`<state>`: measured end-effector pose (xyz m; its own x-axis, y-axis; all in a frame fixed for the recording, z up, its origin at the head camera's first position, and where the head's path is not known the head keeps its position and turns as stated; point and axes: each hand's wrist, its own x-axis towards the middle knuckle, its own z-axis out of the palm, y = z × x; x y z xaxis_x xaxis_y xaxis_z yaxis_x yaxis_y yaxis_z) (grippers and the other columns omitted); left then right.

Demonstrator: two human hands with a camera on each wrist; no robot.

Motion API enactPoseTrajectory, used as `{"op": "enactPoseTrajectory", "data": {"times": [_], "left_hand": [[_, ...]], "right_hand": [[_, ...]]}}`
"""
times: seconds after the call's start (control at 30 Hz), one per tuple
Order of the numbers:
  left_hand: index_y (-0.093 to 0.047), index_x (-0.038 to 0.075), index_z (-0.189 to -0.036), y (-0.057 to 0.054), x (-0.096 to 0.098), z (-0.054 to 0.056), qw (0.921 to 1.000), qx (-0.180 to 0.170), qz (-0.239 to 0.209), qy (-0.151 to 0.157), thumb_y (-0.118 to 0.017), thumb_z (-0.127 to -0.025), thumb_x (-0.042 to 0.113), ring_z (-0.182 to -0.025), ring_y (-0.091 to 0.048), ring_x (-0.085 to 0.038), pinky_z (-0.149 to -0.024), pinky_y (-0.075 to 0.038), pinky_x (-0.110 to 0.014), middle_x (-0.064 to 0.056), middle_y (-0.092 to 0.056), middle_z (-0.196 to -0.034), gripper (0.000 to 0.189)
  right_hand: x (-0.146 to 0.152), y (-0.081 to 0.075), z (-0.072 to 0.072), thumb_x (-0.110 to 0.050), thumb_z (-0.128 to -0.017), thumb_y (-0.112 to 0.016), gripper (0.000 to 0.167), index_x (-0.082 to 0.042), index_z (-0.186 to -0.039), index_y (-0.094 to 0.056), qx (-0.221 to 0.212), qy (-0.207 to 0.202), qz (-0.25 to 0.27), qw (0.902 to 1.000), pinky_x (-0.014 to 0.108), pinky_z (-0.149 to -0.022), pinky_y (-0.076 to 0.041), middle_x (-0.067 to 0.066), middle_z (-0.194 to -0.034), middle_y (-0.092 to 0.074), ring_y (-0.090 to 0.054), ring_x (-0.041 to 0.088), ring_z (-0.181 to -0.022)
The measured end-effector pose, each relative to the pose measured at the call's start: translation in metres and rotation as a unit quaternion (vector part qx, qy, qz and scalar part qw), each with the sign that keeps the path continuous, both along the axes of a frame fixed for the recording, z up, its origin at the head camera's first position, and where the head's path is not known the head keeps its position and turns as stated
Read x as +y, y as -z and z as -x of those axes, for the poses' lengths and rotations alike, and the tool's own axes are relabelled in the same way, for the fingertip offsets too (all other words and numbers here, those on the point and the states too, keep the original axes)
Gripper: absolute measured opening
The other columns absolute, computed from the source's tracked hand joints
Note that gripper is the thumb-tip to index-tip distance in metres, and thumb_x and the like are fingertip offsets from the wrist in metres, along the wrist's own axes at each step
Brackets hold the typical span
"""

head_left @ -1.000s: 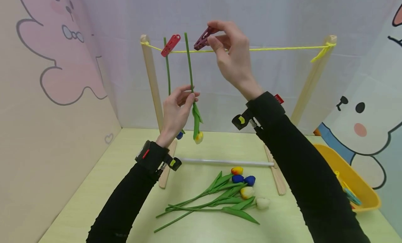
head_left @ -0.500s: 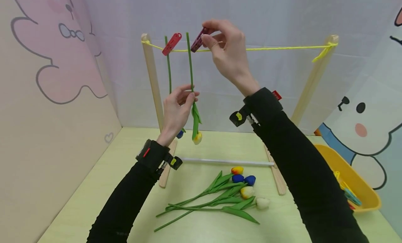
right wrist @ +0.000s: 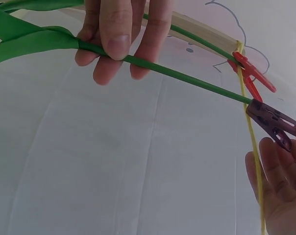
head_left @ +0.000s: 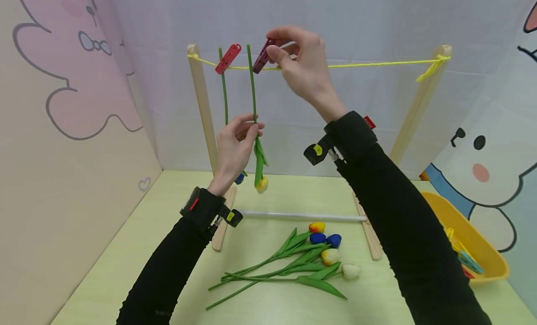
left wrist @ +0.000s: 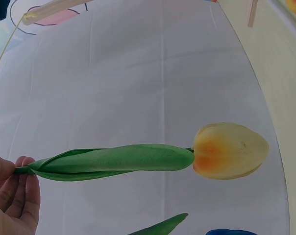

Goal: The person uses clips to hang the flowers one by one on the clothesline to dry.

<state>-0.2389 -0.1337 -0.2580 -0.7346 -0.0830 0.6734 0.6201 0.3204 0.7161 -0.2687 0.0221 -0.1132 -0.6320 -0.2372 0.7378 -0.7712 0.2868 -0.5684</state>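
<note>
Nearest me, loose tulips [head_left: 310, 257] lie on the table [head_left: 251, 311], toward five o'clock from the hands. Beyond, my left hand [head_left: 237, 148] pinches the held tulip [head_left: 258, 169], long axis near upright, bloom at six o'clock, stem end just before twelve. My right hand [head_left: 304, 66], nearer that end, grips the purple clothespin [head_left: 262, 58], slanting toward seven; I judge its tip's meeting with stem and yellow line [head_left: 377, 63] decisive.
</note>
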Motion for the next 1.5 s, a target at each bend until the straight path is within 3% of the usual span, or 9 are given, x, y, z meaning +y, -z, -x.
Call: {"op": "enactPoseTrajectory", "data": {"times": [0.23, 0.57, 0.83, 0.97, 1.33, 1.5], "left_hand": [[-0.062, -0.002, -0.13, 0.0, -0.0009, -0.0011, 1.0, 0.003, 0.003, -0.002, -0.058, -0.101, 0.007, -0.097, -0.071, -0.032, -0.094, -0.056, -0.026, -0.024, -0.072, -0.114, 0.03], [-0.061, -0.001, -0.131, -0.0002, 0.0002, -0.0008, 0.9999, -0.015, -0.003, 0.001, -0.058, -0.101, 0.007, -0.099, -0.071, -0.031, -0.095, -0.055, -0.025, -0.023, -0.072, -0.116, 0.031], [-0.06, -0.001, -0.132, -0.0013, 0.0029, 0.0001, 0.9999, -0.014, -0.003, 0.003, -0.058, -0.102, 0.007, -0.099, -0.071, -0.031, -0.096, -0.055, -0.024, -0.023, -0.072, -0.116, 0.032], [-0.061, -0.001, -0.131, -0.0017, 0.0031, 0.0008, 0.9999, -0.012, -0.002, 0.004, -0.058, -0.102, 0.007, -0.099, -0.071, -0.03, -0.096, -0.055, -0.024, -0.023, -0.072, -0.115, 0.031], [-0.063, -0.002, -0.128, -0.0031, 0.0022, 0.0018, 0.9999, -0.01, 0.001, -0.007, -0.058, -0.101, 0.004, -0.095, -0.072, -0.033, -0.092, -0.058, -0.028, -0.024, -0.073, -0.112, 0.028], [-0.062, -0.002, -0.129, -0.0025, 0.0017, 0.0021, 0.9999, -0.015, 0.003, -0.005, -0.058, -0.101, 0.005, -0.095, -0.072, -0.032, -0.094, -0.057, -0.027, -0.023, -0.073, -0.112, 0.029]], "right_hand": [[-0.0028, -0.0014, 0.0033, -0.008, -0.099, -0.062, 0.022, 0.0, -0.118, -0.069, -0.019, -0.004, 0.015, 0.9997, 0.019, -0.078, -0.056, 0.017, -0.108, -0.07, -0.063, 0.007, -0.083], [-0.0047, -0.0016, 0.0046, -0.009, -0.098, -0.063, 0.021, 0.004, -0.114, -0.069, 0.004, 0.014, 0.036, 0.9993, 0.015, -0.07, -0.049, 0.019, -0.104, -0.071, -0.062, 0.005, -0.079], [-0.0004, 0.0006, 0.0055, -0.008, -0.098, -0.063, 0.02, 0.003, -0.113, -0.068, -0.025, -0.025, 0.105, 0.9938, 0.017, -0.063, -0.055, -0.002, -0.088, -0.065, -0.062, 0.008, -0.076], [0.0011, 0.0015, 0.0062, -0.006, -0.098, -0.061, 0.02, 0.005, -0.114, -0.066, -0.038, -0.046, 0.131, 0.9896, 0.017, -0.061, -0.056, -0.005, -0.086, -0.061, -0.061, 0.009, -0.075], [-0.0064, 0.001, 0.0081, -0.01, -0.097, -0.065, 0.021, 0.004, -0.113, -0.069, -0.024, 0.001, 0.085, 0.9961, 0.015, -0.056, -0.05, -0.001, -0.088, -0.064, -0.054, 0.007, -0.072], [-0.0081, 0.0001, 0.0086, -0.008, -0.097, -0.065, 0.016, 0.003, -0.108, -0.07, -0.029, 0.004, 0.062, 0.9977, 0.016, -0.068, -0.046, 0.004, -0.092, -0.068, -0.055, 0.003, -0.074]]}}
